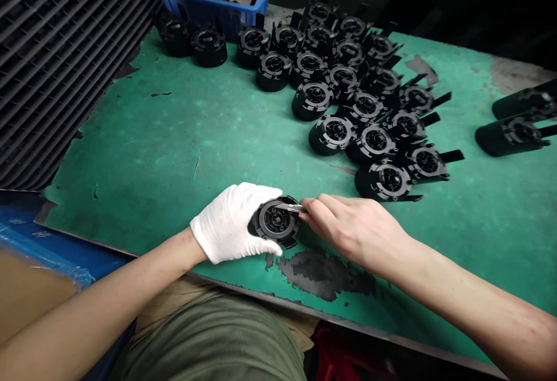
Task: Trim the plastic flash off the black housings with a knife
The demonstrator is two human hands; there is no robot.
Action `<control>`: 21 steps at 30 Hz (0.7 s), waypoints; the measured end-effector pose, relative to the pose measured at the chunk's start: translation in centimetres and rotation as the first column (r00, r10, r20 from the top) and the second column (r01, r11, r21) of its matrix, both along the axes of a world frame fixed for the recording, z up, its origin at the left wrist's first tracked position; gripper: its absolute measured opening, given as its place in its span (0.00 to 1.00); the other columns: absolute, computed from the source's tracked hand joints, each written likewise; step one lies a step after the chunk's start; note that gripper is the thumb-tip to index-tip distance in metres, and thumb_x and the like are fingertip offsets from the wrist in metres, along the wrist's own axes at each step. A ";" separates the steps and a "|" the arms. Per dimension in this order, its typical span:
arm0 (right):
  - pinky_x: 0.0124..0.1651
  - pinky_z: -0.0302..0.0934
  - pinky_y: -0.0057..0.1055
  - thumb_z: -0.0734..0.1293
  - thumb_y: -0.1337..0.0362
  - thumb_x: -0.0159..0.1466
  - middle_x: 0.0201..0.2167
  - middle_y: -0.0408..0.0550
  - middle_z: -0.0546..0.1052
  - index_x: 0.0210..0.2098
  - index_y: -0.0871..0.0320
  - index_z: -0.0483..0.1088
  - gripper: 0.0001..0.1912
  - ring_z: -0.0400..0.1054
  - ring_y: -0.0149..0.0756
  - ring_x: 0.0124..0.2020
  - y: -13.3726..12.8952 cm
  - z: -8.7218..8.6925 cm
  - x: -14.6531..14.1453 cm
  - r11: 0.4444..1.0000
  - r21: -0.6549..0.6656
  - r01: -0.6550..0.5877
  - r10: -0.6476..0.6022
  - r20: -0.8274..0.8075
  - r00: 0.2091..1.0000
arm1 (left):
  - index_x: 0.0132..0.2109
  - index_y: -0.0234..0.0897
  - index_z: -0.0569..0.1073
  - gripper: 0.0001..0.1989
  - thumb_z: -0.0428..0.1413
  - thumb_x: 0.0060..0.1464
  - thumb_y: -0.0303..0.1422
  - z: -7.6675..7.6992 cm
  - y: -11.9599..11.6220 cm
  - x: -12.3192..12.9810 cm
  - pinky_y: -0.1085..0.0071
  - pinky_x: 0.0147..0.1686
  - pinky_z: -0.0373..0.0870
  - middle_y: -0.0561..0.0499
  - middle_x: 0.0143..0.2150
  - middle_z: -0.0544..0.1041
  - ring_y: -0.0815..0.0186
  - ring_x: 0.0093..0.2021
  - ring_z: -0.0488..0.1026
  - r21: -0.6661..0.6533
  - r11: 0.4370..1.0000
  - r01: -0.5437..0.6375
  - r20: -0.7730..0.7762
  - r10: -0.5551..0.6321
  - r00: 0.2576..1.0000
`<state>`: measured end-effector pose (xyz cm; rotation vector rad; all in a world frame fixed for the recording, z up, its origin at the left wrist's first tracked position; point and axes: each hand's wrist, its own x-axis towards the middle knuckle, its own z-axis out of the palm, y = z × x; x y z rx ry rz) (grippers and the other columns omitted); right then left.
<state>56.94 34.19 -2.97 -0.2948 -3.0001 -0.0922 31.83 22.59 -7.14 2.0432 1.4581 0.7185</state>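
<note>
Near the front edge of the table, my left hand (pixel 238 222), in a white glove, is wrapped round a black round plastic housing (pixel 277 224). Its ringed inner face with small holes points up at me. My bare right hand (pixel 343 221) grips a slim silver metal tool (pixel 294 208) from the right. The tool's narrow tip reaches over the upper part of the housing's face; whether it touches there I cannot tell. My fingers hide most of the tool, so its exact kind does not show.
Many similar black housings (pixel 335 131) stand grouped on the green tabletop (pixel 148 137), from back centre to right. Two longer ones (pixel 507 137) are at the far right. A blue bin (pixel 213 13) with sticker sheets stands behind. Black slatted trays (pixel 65 62) rise at left.
</note>
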 end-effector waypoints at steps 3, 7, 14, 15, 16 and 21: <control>0.28 0.46 0.37 0.58 0.62 0.81 0.27 0.41 0.68 0.40 0.59 0.69 0.14 0.62 0.34 0.25 -0.2 -0.2 0.0 1.000 -0.014 0.000 0.001 0.017 1.000 | 0.66 0.40 0.68 0.45 0.67 0.51 0.62 -0.1 0.0 0.0 0.52 0.61 0.73 0.41 0.61 0.79 0.46 0.60 0.78 -0.009 1.000 -0.002 -0.008 0.002 1.000; 0.28 0.44 0.38 0.59 0.65 0.79 0.28 0.42 0.69 0.41 0.59 0.68 0.11 0.62 0.35 0.25 -0.2 -0.2 -0.1 1.000 -0.030 0.000 0.002 0.059 0.998 | 0.67 0.39 0.67 0.46 0.67 0.51 0.62 -0.2 -0.2 0.0 0.50 0.61 0.73 0.40 0.61 0.79 0.45 0.61 0.77 0.020 1.000 -0.011 -0.011 0.011 1.000; 0.28 0.42 0.38 0.59 0.66 0.79 0.28 0.43 0.69 0.40 0.58 0.67 0.10 0.62 0.34 0.25 0.0 -0.1 -0.3 0.998 -0.063 -0.018 0.024 0.093 0.995 | 0.66 0.39 0.67 0.46 0.67 0.51 0.62 -0.1 -0.1 0.0 0.50 0.59 0.74 0.40 0.60 0.79 0.44 0.59 0.78 0.029 0.999 -0.015 -0.019 0.015 1.000; 0.28 0.42 0.38 0.58 0.64 0.80 0.28 0.43 0.69 0.40 0.58 0.67 0.12 0.62 0.34 0.25 0.0 -0.2 -0.3 0.998 -0.068 -0.012 0.017 0.083 0.996 | 0.67 0.39 0.67 0.46 0.67 0.51 0.62 -0.1 -0.1 0.0 0.50 0.60 0.74 0.40 0.60 0.79 0.44 0.59 0.78 0.026 1.000 -0.016 -0.021 0.017 1.000; 0.28 0.42 0.38 0.58 0.63 0.80 0.28 0.43 0.69 0.40 0.58 0.68 0.13 0.62 0.34 0.25 0.0 -0.2 -0.3 0.997 -0.072 -0.003 0.009 0.076 0.997 | 0.67 0.39 0.67 0.46 0.67 0.51 0.62 -0.1 -0.1 0.0 0.50 0.60 0.74 0.40 0.61 0.79 0.44 0.60 0.78 0.023 1.000 -0.018 -0.022 0.018 1.000; 0.28 0.41 0.38 0.57 0.63 0.80 0.28 0.43 0.70 0.41 0.58 0.68 0.13 0.62 0.34 0.25 0.2 -0.5 -0.4 0.996 -0.091 -0.004 0.012 0.092 0.996 | 0.68 0.40 0.67 0.47 0.66 0.51 0.63 -0.3 -0.2 -0.1 0.49 0.61 0.73 0.39 0.61 0.79 0.44 0.61 0.78 0.034 0.999 -0.018 -0.021 0.018 1.000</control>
